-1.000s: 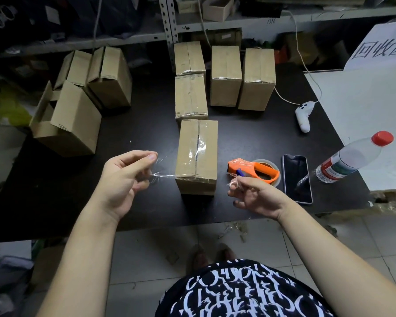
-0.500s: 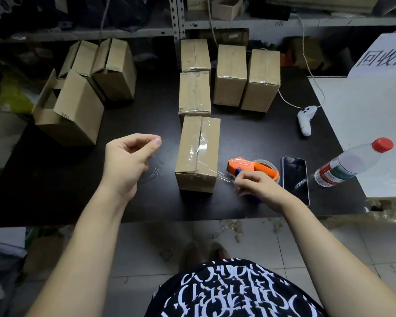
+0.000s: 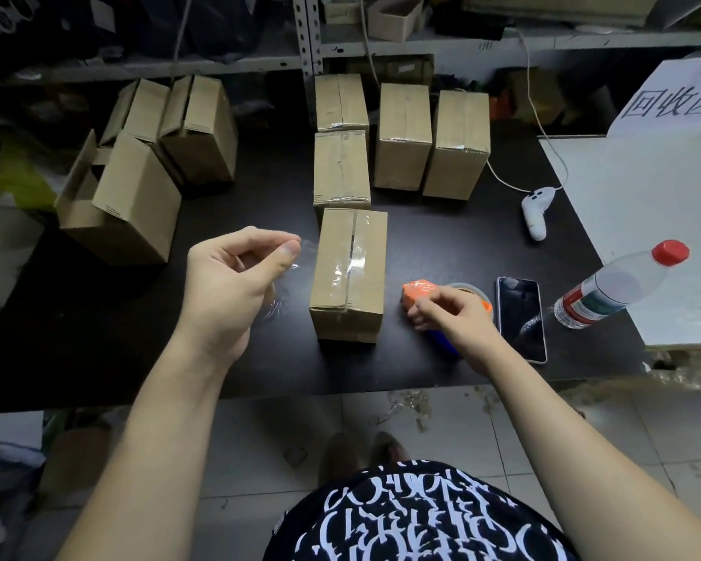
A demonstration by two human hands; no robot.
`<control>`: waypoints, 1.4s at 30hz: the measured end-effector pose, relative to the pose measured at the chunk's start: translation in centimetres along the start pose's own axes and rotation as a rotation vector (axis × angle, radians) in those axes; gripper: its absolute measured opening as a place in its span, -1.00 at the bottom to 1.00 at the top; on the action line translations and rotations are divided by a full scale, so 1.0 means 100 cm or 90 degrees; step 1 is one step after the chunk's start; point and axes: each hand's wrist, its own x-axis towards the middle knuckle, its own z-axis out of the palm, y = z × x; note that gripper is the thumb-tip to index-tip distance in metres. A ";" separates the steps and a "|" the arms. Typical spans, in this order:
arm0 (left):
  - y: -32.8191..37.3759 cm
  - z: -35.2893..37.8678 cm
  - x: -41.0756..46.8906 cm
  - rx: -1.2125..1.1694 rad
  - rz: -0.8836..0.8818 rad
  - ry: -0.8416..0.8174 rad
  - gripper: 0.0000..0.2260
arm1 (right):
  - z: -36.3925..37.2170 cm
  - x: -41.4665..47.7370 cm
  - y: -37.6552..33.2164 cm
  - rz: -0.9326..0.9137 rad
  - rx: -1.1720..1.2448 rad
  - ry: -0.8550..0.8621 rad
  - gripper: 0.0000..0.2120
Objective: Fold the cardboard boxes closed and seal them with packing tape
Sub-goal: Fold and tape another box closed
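**Brown card, black table, orange tool**

The nearest cardboard box (image 3: pixel 349 301) is tan-brown, with a clear, glossy strip of tape (image 3: pixel 357 259) on it. The boxes behind (image 3: pixel 403 135) are the same brown. A scrap of tape (image 3: pixel 300 253) is clear too. The table (image 3: pixel 98 338) is black. The tape dispenser (image 3: pixel 417 291) is bright orange and blue. The phone (image 3: pixel 521 317) is black. The bottle (image 3: pixel 620 285) is clear, with a red cap and a red, white and green label. The game controller (image 3: pixel 537 208) is white. The shirt (image 3: pixel 413 516) is black, covered in white lettering.
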 end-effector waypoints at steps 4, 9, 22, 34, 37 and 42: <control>-0.012 0.002 0.000 -0.003 -0.078 0.093 -0.93 | 0.007 -0.008 -0.003 0.163 0.295 0.013 -0.81; -0.023 0.000 -0.005 -0.047 -0.114 0.139 -0.95 | -0.010 -0.016 -0.008 0.221 0.016 -0.193 -0.77; 0.002 0.001 -0.023 -0.092 -0.128 -0.040 -0.94 | 0.038 -0.011 -0.045 -0.202 -0.285 -0.053 -0.64; 0.037 0.020 -0.039 -0.190 -0.117 -0.222 -0.94 | 0.049 -0.018 -0.074 -0.117 -0.039 -0.114 -0.54; 0.033 0.023 -0.037 -0.182 -0.171 -0.181 -0.94 | 0.048 -0.022 -0.084 -0.111 0.016 -0.183 -0.58; 0.030 0.020 -0.036 -0.162 -0.190 -0.217 -0.96 | 0.050 -0.022 -0.095 -0.112 0.055 -0.335 -0.60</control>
